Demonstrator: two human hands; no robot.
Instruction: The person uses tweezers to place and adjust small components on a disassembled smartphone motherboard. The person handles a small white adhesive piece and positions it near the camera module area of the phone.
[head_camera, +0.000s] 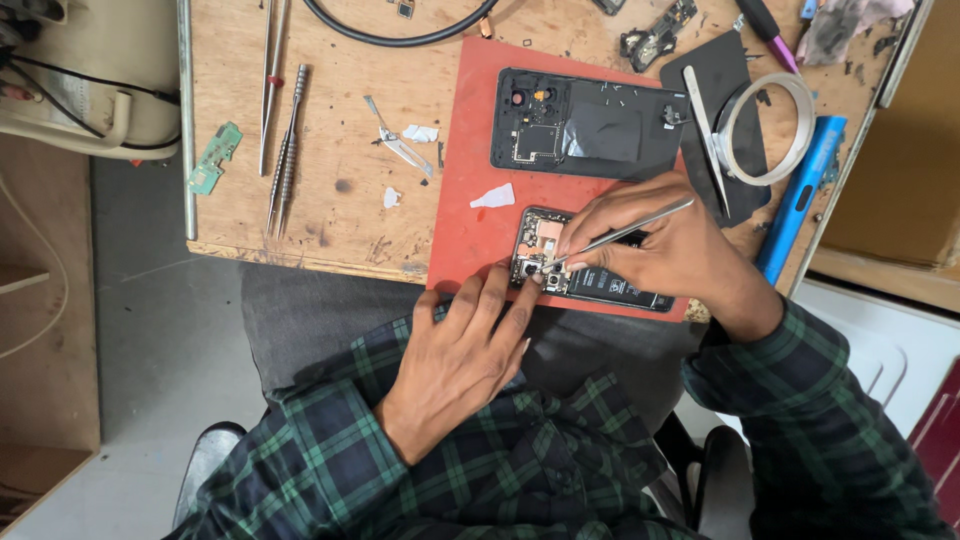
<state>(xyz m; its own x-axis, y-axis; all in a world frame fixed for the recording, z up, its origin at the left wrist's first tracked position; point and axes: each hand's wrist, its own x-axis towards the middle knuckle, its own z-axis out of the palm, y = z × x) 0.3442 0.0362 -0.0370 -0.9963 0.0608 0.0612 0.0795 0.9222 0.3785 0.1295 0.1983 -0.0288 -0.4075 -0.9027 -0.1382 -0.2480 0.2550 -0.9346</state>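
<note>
— Where the red mat (470, 240) covers the scuffed plywood bench (330, 190), what lies there?

— An opened phone (590, 275), flat and dark, at the mat's near edge. The left hand (460, 350) presses fingertips on its corner; the right hand (670, 240) pinches slim steel tweezers (620, 235) — tips on the board.

My sleeves (800, 420) are dark blue and green plaid. The mat (470, 230) under the phones is red-orange, on a pale brown wooden table (330, 190). The opened phone (590, 275) and the back cover (590, 125) are black. The tweezers (615, 237) are silver, the little circuit board (213, 158) green, and the screwdriver (800, 195) bright blue.
</note>
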